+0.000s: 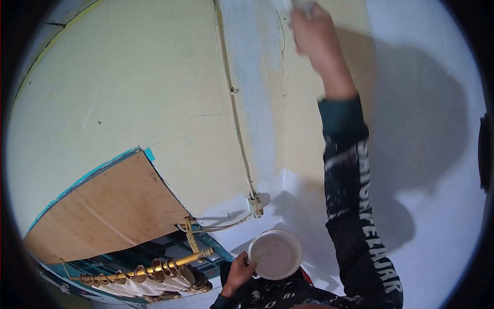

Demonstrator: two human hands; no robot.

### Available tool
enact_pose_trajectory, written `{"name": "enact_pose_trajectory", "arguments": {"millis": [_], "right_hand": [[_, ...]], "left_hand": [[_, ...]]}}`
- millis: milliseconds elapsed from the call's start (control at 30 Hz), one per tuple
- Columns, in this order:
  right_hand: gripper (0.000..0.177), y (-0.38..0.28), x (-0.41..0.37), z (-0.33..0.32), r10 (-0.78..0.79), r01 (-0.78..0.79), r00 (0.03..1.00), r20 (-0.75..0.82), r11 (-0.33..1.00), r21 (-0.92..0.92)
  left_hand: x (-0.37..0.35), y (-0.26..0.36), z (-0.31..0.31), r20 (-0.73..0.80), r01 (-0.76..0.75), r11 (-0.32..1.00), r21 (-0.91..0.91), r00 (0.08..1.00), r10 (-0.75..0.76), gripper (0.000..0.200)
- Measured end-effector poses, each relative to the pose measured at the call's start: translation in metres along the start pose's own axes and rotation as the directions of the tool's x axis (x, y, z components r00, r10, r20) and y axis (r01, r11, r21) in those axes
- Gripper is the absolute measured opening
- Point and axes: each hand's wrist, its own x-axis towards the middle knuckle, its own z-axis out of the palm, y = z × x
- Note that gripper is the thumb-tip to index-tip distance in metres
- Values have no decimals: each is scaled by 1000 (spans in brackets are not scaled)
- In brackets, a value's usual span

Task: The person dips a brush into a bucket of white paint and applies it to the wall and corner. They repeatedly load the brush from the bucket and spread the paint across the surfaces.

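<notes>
Low in the head view, my left hand (239,272) is closed on the side of a round, pale-rimmed paint pot (276,254). Inside the pot is a pale greyish surface. My right hand (315,36) is raised high against the wall at the top edge, blurred by motion. Its fingers are closed around a whitish thing (282,4), smeared and partly cut off, so its kind cannot be made out. Near that hand, a pale blue painted band (252,87) runs down the cream wall (164,67) beside the corner.
A cable conduit (234,118) descends to a small junction box (256,206). At lower left, a brown board (110,206) covers part of a window above a golden curtain rod (154,269) with gathered curtains (149,286). Cracks (282,38) mark the wall; pale blue wall (427,118) lies right.
</notes>
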Motion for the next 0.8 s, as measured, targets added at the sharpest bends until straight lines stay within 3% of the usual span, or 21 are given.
{"name": "enact_pose_trajectory", "arguments": {"millis": [33, 67, 100, 133, 167, 200, 233, 300, 400, 567, 600, 667, 700, 767, 800], "right_hand": [[24, -38, 15, -6, 261, -275, 961, 94, 940, 201], [22, -21, 40, 7, 251, -305, 952, 175, 816, 491], [21, 7, 77, 27, 212, -326, 945, 248, 606, 725], [21, 42, 97, 40, 209, -324, 946, 248, 604, 728], [22, 78, 122, 51, -1, -504, 844, 537, 340, 794], [22, 117, 167, 65, -285, -702, 661, 694, 93, 706], [22, 98, 148, 64, -286, -704, 658, 696, 94, 704], [23, 66, 91, 59, 45, -703, 688, 724, -204, 681], [24, 66, 41, 47, 144, -680, 664, 733, -291, 673], [29, 87, -51, 26, 287, -688, 527, 800, -408, 600], [29, 84, -66, 20, 294, -684, 527, 798, -410, 603], [26, 74, -90, 8, 472, -720, 537, 699, -174, 672], [26, 57, -90, 2, 474, -718, 538, 697, -176, 673], [20, 15, -81, -8, 526, -596, 782, 334, 473, 649], [17, 15, -68, -3, 432, -439, 890, 147, 722, 535]], "left_hand": [[-1, -2, 1, -3, 2, 1000, 5, 1000, -2, 21], [-1, -5, 2, -12, -1, 1000, 0, 1000, 1, 20], [-1, -8, 2, -21, -6, 1000, -7, 1000, 6, 19], [-1, -8, 1, -25, -9, 1000, -6, 1000, 8, 19], [-1, -8, 0, -31, 7, 1000, 5, 1000, -7, 19], [-3, -9, 0, -36, 25, 1000, 15, 999, -24, 19], [-1, -22, 1, -37, 25, 1000, 12, 999, -25, 19], [5, -54, 4, -57, 30, 1000, 2, 998, -30, 20], [-4, -4, -5, -42, 58, 998, 36, 998, -57, 19], [-1, -9, -1, -38, 36, 999, 15, 999, -35, 21], [-1, -10, -2, -36, 6, 998, 56, 999, -4, 22], [-1, -15, 1, -20, 10, 998, 60, 1000, -8, 23], [-1, -16, 2, -13, 4, 998, 55, 1000, -4, 24], [-3, -8, 2, -19, 19, 998, 54, 1000, -18, 24], [-3, -5, 1, -24, 35, 998, 51, 999, -34, 25]]}}
